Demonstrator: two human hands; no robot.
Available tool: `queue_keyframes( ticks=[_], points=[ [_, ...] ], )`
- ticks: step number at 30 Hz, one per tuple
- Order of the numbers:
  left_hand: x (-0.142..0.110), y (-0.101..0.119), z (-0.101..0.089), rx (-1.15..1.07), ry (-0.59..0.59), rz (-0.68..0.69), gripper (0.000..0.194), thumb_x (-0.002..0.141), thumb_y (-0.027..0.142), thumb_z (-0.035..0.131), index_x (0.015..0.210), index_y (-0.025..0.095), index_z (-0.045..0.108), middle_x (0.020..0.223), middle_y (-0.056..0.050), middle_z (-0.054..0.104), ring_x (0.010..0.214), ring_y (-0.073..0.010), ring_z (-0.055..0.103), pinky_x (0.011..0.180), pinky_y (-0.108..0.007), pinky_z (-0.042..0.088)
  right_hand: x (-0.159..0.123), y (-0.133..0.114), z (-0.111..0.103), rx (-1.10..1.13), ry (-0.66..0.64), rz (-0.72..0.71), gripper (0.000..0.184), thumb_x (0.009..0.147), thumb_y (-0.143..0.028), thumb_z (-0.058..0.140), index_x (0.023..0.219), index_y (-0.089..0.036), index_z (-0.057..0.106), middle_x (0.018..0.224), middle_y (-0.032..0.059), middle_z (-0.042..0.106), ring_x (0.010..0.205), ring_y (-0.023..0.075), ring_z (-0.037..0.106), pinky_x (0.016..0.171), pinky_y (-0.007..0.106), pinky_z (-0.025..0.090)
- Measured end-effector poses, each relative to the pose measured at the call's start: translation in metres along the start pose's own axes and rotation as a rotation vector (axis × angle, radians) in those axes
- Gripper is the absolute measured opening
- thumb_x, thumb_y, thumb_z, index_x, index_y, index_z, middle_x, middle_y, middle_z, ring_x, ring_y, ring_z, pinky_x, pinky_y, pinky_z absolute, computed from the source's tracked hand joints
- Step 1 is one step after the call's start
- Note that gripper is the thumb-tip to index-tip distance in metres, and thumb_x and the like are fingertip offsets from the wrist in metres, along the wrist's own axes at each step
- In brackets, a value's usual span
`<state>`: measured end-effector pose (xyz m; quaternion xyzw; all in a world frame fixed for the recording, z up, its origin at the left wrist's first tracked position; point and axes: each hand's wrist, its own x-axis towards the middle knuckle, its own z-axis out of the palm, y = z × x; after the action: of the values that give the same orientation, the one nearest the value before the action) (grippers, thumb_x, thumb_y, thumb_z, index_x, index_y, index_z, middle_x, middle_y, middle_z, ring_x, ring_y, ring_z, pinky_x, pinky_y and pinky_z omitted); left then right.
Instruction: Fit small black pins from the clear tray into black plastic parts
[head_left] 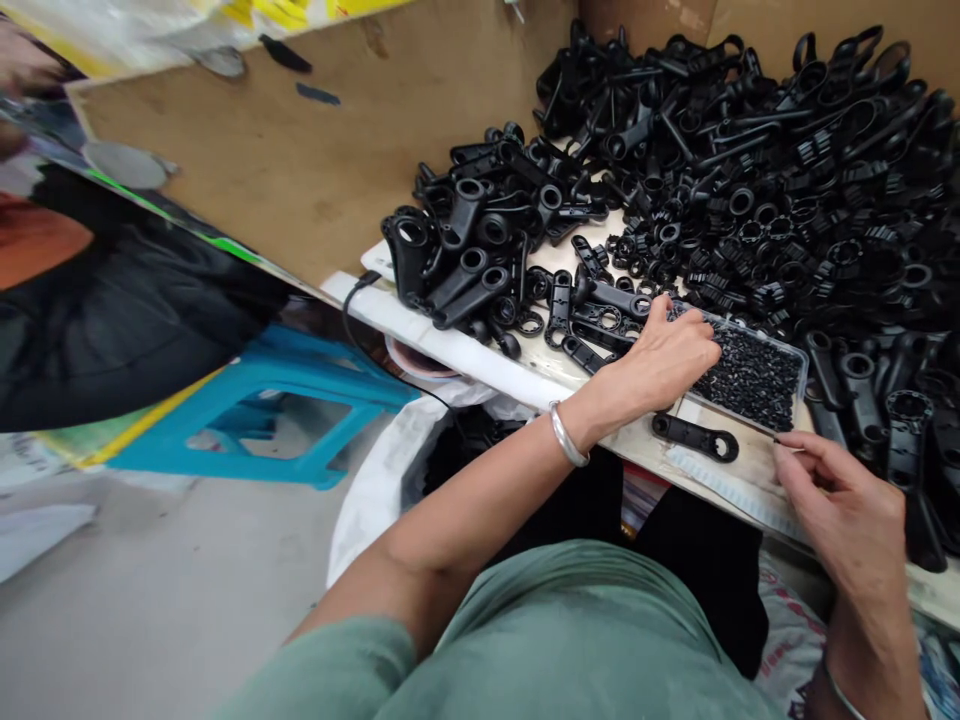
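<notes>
A clear plastic tray [801, 385] full of tiny black pieces [750, 375] sits near the table's front edge. My left hand [664, 355] lies over the tray's left end, fingers bent; whatever is under the fingertips is hidden. Just off the tray's front right corner, my right hand [844, 500] pinches a tiny dark piece [778, 440] between thumb and forefinger. Between my hands, in front of the tray, a flat black plastic arm [696, 437] with a round hole at each end rests on the table.
Black plastic arms [465, 240] are heaped to the left, with black rings [667, 235] and more parts piled behind. Longer black arms [862, 390] lie at right. A cardboard panel [300, 160] stands at left, above a blue stool [262, 410]. A white sack [382, 480] hangs below.
</notes>
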<state>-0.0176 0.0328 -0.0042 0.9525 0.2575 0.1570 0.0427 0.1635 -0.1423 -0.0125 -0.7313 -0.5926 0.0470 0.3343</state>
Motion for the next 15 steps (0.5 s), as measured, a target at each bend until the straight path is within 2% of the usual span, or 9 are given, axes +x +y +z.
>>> queue_keyframes(
  ticks=[5,8,11,15],
  points=[
    [-0.004,-0.003,-0.004,-0.071,0.007,-0.036,0.026,0.086,-0.001,0.047,0.074,0.016,0.063,0.082,-0.003,0.066,0.094,-0.0198,0.054,0.094,-0.044,0.031,-0.004,-0.001,-0.003,0.066,0.018,0.048,0.023,0.086,-0.042,0.066,0.092,-0.022,0.076,0.065,-0.0019,0.066,0.052,0.0098,0.058,0.057,0.022,0.049],
    [-0.01,-0.003,-0.01,-0.176,0.077,-0.102,0.022,0.089,0.005,0.049,0.079,0.015,0.066,0.086,-0.005,0.07,0.089,-0.0197,0.06,0.09,-0.04,0.038,-0.003,-0.007,-0.002,0.223,0.029,0.142,0.02,0.084,-0.039,0.07,0.095,-0.023,0.076,0.064,-0.0029,0.066,0.052,0.0089,0.057,0.054,0.02,0.049],
    [-0.013,-0.003,-0.011,-0.298,0.105,-0.193,0.019,0.086,0.007,0.055,0.077,0.014,0.07,0.077,-0.005,0.072,0.076,-0.0181,0.065,0.078,-0.032,0.045,0.001,-0.017,0.002,0.413,0.036,0.225,0.018,0.08,-0.036,0.075,0.093,-0.023,0.076,0.07,-0.0014,0.07,0.054,0.0096,0.061,0.055,0.02,0.054],
    [-0.015,-0.004,-0.009,-0.388,0.126,-0.295,0.022,0.079,0.002,0.056,0.08,0.014,0.075,0.079,-0.004,0.075,0.075,-0.0177,0.069,0.074,-0.028,0.049,0.007,-0.033,0.011,0.52,0.017,0.237,0.016,0.078,-0.033,0.078,0.089,-0.021,0.077,0.076,0.0019,0.075,0.056,0.0117,0.066,0.056,0.022,0.059]
  ],
)
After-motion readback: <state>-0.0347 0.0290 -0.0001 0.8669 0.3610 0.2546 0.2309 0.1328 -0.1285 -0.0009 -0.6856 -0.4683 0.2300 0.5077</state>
